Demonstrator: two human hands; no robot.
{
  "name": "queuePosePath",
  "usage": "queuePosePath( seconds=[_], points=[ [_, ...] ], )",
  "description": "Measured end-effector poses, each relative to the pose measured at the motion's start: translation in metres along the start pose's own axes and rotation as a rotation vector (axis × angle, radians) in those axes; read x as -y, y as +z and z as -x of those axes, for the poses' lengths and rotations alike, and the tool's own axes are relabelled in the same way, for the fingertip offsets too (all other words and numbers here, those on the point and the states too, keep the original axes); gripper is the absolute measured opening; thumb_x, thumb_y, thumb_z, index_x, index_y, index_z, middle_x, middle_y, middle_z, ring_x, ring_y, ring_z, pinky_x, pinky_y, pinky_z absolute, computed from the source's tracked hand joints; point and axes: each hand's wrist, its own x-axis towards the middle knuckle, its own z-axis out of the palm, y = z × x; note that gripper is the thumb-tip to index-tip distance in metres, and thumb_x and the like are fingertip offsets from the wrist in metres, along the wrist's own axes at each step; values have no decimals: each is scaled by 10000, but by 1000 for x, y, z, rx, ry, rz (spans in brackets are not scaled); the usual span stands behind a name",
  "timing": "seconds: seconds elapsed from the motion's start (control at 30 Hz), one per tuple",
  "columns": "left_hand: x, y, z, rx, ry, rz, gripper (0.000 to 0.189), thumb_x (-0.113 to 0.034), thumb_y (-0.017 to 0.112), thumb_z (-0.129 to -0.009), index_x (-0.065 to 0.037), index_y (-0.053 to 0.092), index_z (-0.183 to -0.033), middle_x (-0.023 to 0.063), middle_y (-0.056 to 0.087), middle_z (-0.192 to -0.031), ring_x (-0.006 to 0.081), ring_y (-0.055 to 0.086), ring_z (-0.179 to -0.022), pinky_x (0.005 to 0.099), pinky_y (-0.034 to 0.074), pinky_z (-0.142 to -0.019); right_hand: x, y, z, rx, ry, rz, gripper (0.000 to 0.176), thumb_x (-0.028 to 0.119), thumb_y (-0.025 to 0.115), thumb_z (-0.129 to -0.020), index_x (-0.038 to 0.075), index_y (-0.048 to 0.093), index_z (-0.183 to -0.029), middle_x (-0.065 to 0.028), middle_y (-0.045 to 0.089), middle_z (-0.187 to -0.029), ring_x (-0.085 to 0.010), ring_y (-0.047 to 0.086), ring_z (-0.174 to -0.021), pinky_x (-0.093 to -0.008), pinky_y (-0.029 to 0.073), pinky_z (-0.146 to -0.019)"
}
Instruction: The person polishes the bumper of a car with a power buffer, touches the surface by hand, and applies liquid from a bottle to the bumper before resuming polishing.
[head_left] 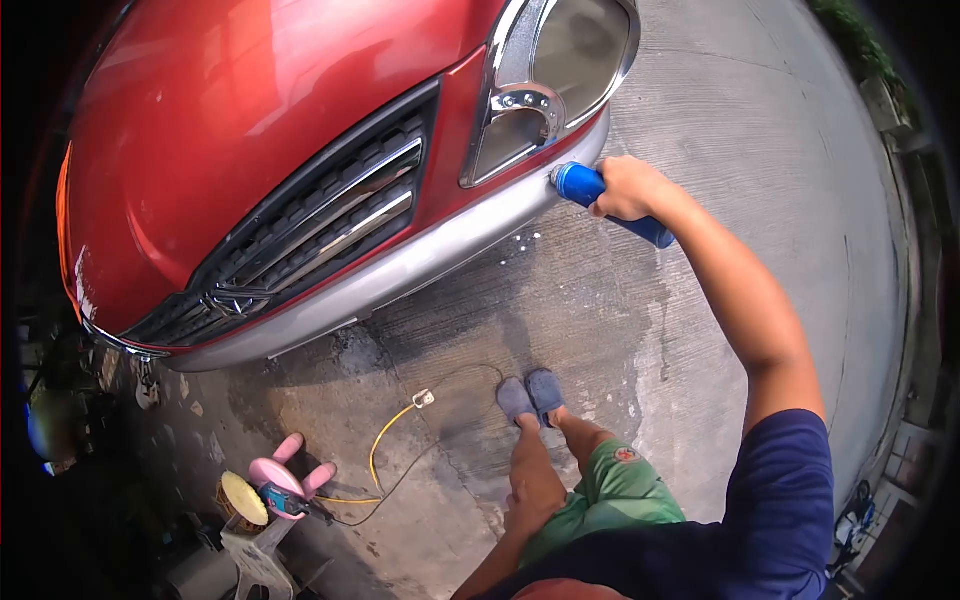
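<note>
My right hand [630, 190] is wrapped round a blue bottle [640, 227], which lies tilted with its upper end close to the silver lower bumper [470, 225] of a red car [270, 110]. The headlight [580, 55] with its chrome frame is just above that end. White drops [520, 240] show on the ground below the bumper. At the lower middle, my left hand [535, 495] rests at my bare leg, beside the green shorts [620, 490]. Its fingers cannot be made out.
A plastic stool [255, 560] stands at the lower left, bearing a polisher [285, 499] and a pale yellow pad [244, 498]. Pink legs or shoes show beside it. A yellow cord [377, 445] and a white connector [423, 398] lie on the concrete near my slippers [515, 398].
</note>
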Motion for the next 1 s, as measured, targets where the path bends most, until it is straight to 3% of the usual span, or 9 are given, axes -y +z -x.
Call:
queuePosePath(
  seconds=[0.2, 0.3, 0.4, 0.5, 0.6, 0.67, 0.73, 0.83, 1.0],
  points=[
    [33, -28, -2, -122, 139, -34, 956, -715, 815, -805, -84, 603, -1492, 285, 708, -1288, 418, 699, -1200, 474, 563, -987, -68, -23, -9, -83, 128, -35, 512, 340, 874, -770, -45, 784, -1096, -278, 777, -1093, -414, 761, -1061, -474, 608, -944],
    [36, -45, 13, -234, 325, 7, 608, -606, 770, -929, -19, 805, -1085, 245, 784, -974, 303, 773, -907, 441, 582, -797, -97, -23, -20, -66, 76, -86, 512, 336, 874, -772, -43, 783, -1104, -277, 776, -1112, -416, 760, -1070, -478, 610, -938],
    [34, -54, 14, -69, 71, 248, 559, -512, 731, -1008, 13, 778, -822, 177, 758, -735, 250, 736, -661, 424, 554, -662, -129, -37, -41, -120, 41, -188, 454, 321, 870, -781, -30, 795, -1058, -268, 781, -1082, -410, 766, -1046, -491, 616, -929],
    [-20, -60, 25, 58, -70, 230, 530, -519, 772, -977, 9, 780, -928, 132, 723, -649, 232, 709, -584, 400, 552, -629, -165, -67, -72, -112, -47, -203, 428, 286, 837, -781, -21, 797, -1076, -245, 788, -1091, -398, 772, -1041, -484, 623, -921],
    [-55, -42, -11, 19, 14, 43, 726, -564, 846, -888, -19, 682, -1339, 122, 743, -673, 245, 748, -664, 389, 579, -692, -195, -97, -89, -35, -63, -243, 397, 226, 785, -825, 31, 807, -1170, -189, 784, -1229, -361, 761, -1144, -465, 612, -977],
    [-127, -51, -20, 92, -118, -66, 1178, -615, 907, -781, -77, 323, -1652, 237, 782, -1012, 326, 781, -975, 422, 599, -871, -214, -105, -104, -28, -109, -218, 382, 202, 768, -829, 41, 809, -1173, -180, 786, -1229, -353, 763, -1142, -456, 612, -978],
    [-159, -46, -42, 65, 71, -223, 1350, -665, 911, -734, -114, 132, -1690, 317, 563, -1483, 463, 632, -1310, 511, 530, -1073, -228, -109, -115, -17, -151, -205, 371, 184, 755, -833, 48, 811, -1173, -172, 790, -1222, -344, 767, -1136, -447, 612, -974],
    [-243, -29, -53, 27, 43, -87, 1340, -670, 901, -730, -132, 136, -1689, 289, 244, -1703, 541, 445, -1467, 576, 440, -1177, -249, -119, -132, -23, -196, -201, 353, 172, 746, -839, 51, 813, -1164, -163, 798, -1197, -331, 773, -1119, -438, 614, -960],
    [-370, -10, -67, -28, -88, -291, 1440, -662, 927, -661, -73, 96, -1678, 253, 186, -1733, 514, 390, -1510, 599, 412, -1196, -269, -118, -171, -121, -275, -199, 298, 142, 750, -790, 68, 782, -1077, -171, 801, -1043, -374, 777, -1018, -497, 620, -872]
  ],
)
